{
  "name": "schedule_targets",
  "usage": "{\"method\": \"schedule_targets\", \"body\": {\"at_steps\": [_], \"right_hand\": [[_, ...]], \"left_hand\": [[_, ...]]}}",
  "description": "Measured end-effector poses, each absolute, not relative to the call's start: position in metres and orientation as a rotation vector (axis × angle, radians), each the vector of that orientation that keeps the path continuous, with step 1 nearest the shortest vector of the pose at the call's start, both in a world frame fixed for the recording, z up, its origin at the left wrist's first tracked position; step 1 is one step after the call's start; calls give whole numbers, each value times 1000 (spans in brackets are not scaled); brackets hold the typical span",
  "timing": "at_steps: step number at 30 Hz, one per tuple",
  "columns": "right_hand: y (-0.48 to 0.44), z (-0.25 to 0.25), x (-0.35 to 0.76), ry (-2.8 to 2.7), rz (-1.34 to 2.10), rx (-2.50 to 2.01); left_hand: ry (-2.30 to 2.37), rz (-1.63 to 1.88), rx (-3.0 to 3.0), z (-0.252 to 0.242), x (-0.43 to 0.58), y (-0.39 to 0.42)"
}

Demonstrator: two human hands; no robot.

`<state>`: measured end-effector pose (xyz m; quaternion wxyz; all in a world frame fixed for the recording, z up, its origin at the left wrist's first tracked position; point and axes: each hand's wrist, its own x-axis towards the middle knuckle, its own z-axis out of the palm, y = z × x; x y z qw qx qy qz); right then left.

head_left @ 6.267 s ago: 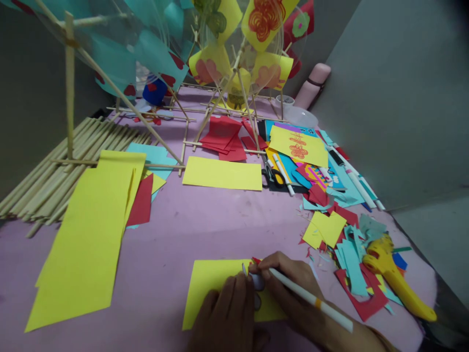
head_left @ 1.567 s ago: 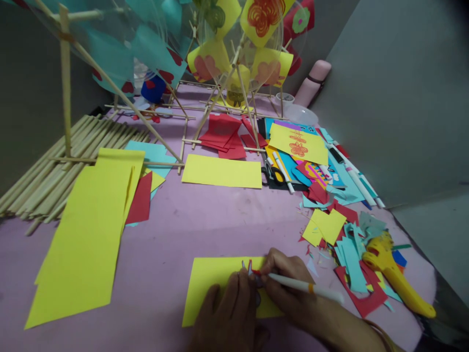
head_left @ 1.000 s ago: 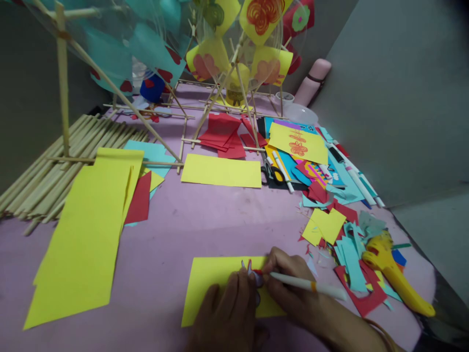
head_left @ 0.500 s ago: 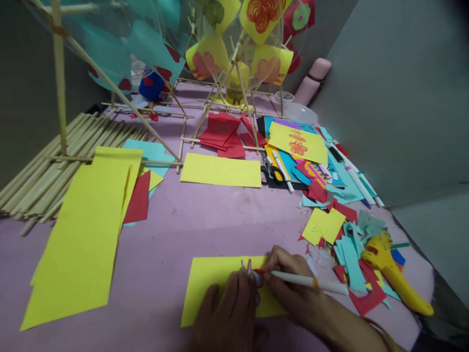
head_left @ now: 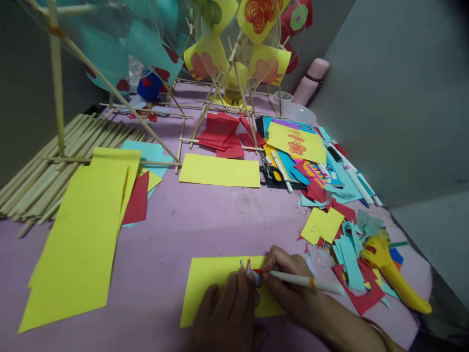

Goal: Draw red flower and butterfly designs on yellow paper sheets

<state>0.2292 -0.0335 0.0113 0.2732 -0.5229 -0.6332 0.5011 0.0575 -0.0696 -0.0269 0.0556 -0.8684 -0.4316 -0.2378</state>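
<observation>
1. The yellow sheet (head_left: 208,288) lies flat on the pink tabletop (head_left: 190,220), at the near edge, under both hands.
2. A small grey-and-red cut-out (head_left: 255,277) is pinned on the sheet by the left hand (head_left: 227,313). The fingers are laid down on it, pressing rather than wrapped round it.
3. A white marker (head_left: 311,283) is pinched in the closed fingers of the right hand (head_left: 289,288). Its tip is set against the cut-out's edge.
4. Risk: the cut-out is small and smooth, so it may be shifted by a sideways push of the tip. A broken or doubled line is judged likely then.
5. Risk: the sheet is thin and loose on the slick top, so it may be dragged or creased if pressure eases.
6. Risk: the left fingertips sit just beside the tip, so ink on skin or a smear is possible.
7. Risk: the paper scraps (head_left: 351,254) lie near the right forearm and could be swept by it.
8. Materials: matte card in yellow, red and teal, cut into rectangles and jagged offcuts.
9. A glossy yellow plastic tool (head_left: 392,278) rests on the scraps.
10. Pale round wooden sticks (head_left: 44,166) are bundled far left, well apart from the hands.
</observation>
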Motion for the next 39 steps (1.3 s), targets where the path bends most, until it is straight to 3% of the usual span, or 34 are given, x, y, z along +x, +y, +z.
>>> {"method": "schedule_targets", "body": {"at_steps": [23, 39], "right_hand": [[-36, 13, 233, -1749, 1271, -1468], [-35, 21, 229, -1781, 1181, -1535]], "left_hand": [[-1317, -772, -2620, -24, 58, -67], [-1210, -550, -2683, -21, 52, -68]]}}
